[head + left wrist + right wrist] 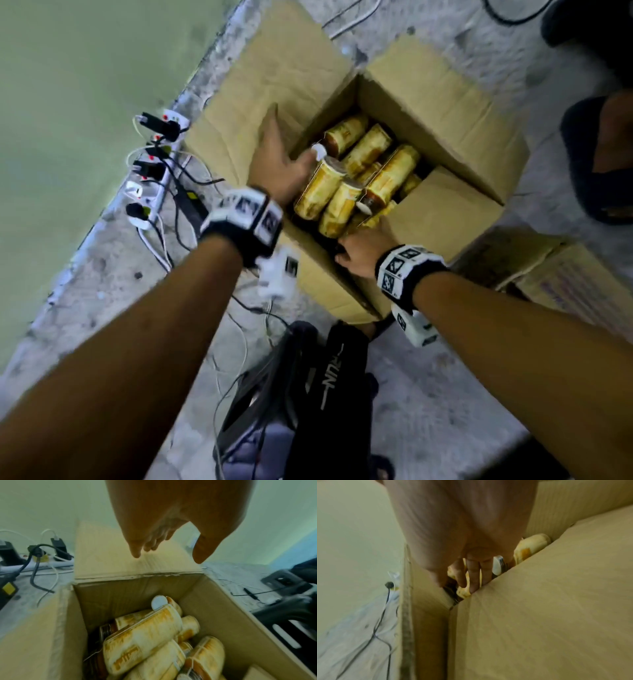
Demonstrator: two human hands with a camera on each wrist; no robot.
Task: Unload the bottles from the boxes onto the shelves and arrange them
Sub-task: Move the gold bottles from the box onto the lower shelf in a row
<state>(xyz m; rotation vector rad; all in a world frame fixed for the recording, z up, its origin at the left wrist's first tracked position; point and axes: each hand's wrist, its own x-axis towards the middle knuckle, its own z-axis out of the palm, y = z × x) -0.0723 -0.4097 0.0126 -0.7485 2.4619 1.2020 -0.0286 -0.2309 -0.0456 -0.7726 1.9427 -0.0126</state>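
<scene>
here the yellow-labelled bottles (356, 171) lie piled on their sides inside the open cardboard box (445, 113) on the concrete floor (445, 394). the left hand (281, 161) hovers over them, fingers spread wide, holding nothing. the right hand (363, 248) reaches down among the bottles by the near flap; whether it grips one is hidden. a power strip (150, 178) lies beside the box.

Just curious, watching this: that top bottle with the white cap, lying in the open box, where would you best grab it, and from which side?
Grip the top bottle round the middle of its yellow-labelled body, coming from above. It lies slanted on the other bottles in the cardboard box, so its upper side is exposed. Its white cap looks too small for a sure hold. The left hand is already beside it.
</scene>
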